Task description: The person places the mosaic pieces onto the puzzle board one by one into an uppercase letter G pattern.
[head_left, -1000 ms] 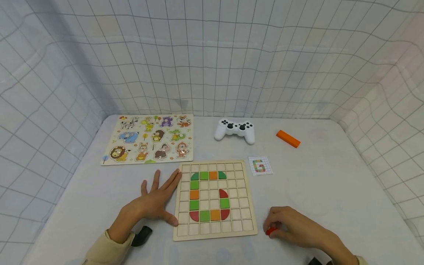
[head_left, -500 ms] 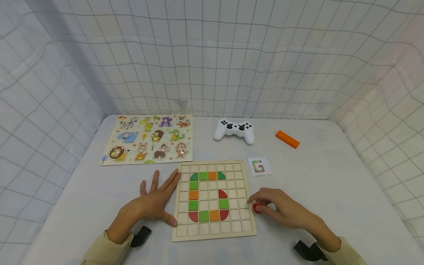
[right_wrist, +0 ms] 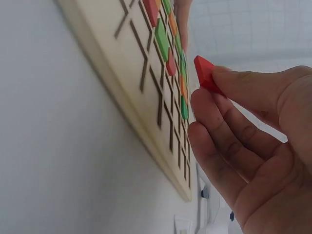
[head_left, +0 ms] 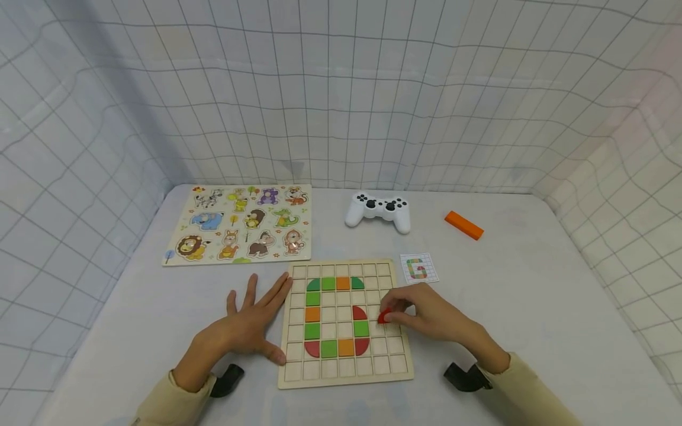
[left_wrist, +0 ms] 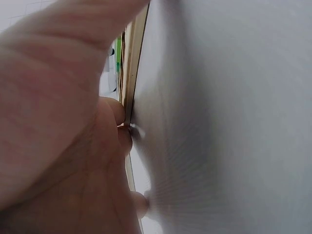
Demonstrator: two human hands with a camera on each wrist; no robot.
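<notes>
A wooden grid board (head_left: 346, 383) lies flat on the table, with green, orange and red tiles set in its cells in the shape of a G. My left hand (head_left: 240, 328) is spread at the board's left side, thumb and fingertips touching its edge. Above the right part of the grid, my right hand (head_left: 428, 310) pinches a red tile (right_wrist: 205, 74) between thumb and fingers. In the right wrist view this tile is tilted and apart from the board. Just left of it in the head view sits a red quarter-round tile (head_left: 359, 313), above a green square (head_left: 361, 328).
A small card (head_left: 419, 268) with a G pattern lies right of the board. Behind stand a white game controller (head_left: 378, 208) and an orange block (head_left: 464, 225). An animal puzzle board (head_left: 240, 225) lies at the back left. Gridded white sheets (head_left: 341, 94) enclose the table.
My right hand has moved left and away from me, carrying the red tile from the table beside the board to over the grid. My left hand has stayed in place.
</notes>
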